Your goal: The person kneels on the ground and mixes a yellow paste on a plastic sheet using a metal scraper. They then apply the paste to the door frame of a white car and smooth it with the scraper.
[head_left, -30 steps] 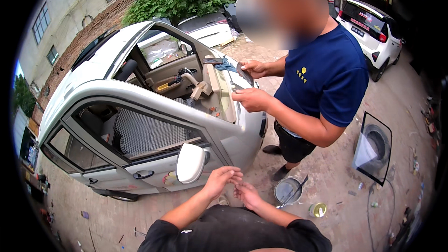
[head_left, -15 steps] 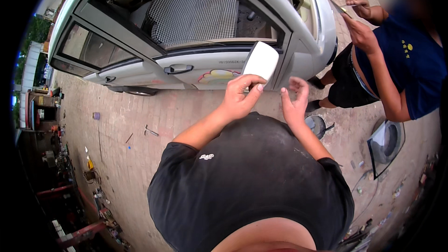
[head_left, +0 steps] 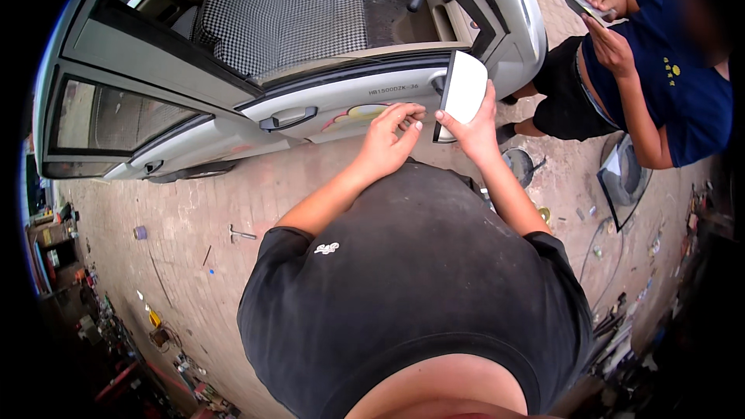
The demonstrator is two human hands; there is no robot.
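Note:
My right hand (head_left: 475, 126) is closed round the lower right side of what looks like a side mirror (head_left: 466, 87). It has a smooth white shell and a dark edge on its left. Whether it is fixed to the van's door is hard to tell. My left hand (head_left: 388, 136) hovers just left of it, fingers loosely bent and apart from the thumb, holding nothing I can see. Behind both hands is the silver van's front door (head_left: 353, 105), with a door handle (head_left: 289, 119) and a colourful decal. Through its window shows a checked seat (head_left: 291, 15).
To the right, another person (head_left: 683, 101) in dark blue holds a thin flat piece (head_left: 586, 6). A round container (head_left: 518, 167) and a black-edged panel (head_left: 617, 182) lie on the paving there. A hammer (head_left: 242, 233) and a small purple roll (head_left: 140, 233) lie at left.
The white-shelled mirror was in my left hand; now my right hand holds it and my left has let go. The view has shifted along the van, so the mirror appears further right.

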